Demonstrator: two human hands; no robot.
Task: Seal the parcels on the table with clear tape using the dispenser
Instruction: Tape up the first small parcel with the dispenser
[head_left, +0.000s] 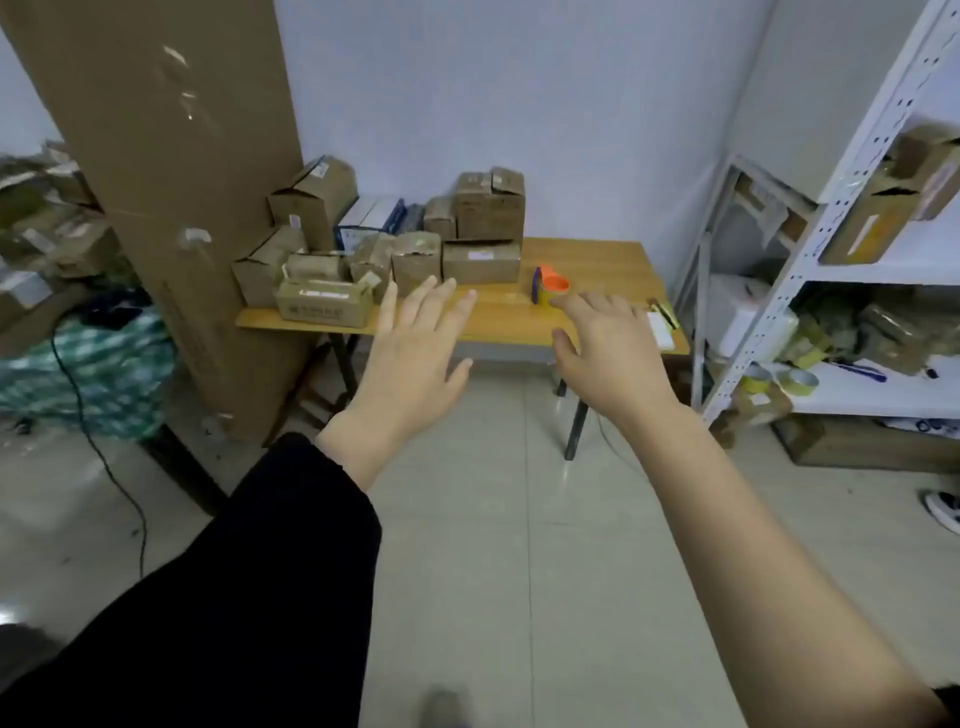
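Note:
A wooden table (597, 260) stands against the far wall. Several cardboard parcels (480, 261) are piled on its left and back parts, some with open flaps, such as the front box (324, 304). An orange tape dispenser with a roll of tape (551, 290) sits right of the parcels. My left hand (415, 348) is stretched forward in the air, fingers spread and holding nothing. My right hand (605, 345) is also held out with relaxed fingers, its fingertips overlapping the dispenser in the picture. Both hands are well short of the table.
A tall cardboard carton (171, 197) leans at the left of the table. A white metal shelf rack (852, 249) with boxes and tape rolls stands at the right. Small items (662, 322) lie at the table's right edge. A cable (104, 457) runs across the tiled floor.

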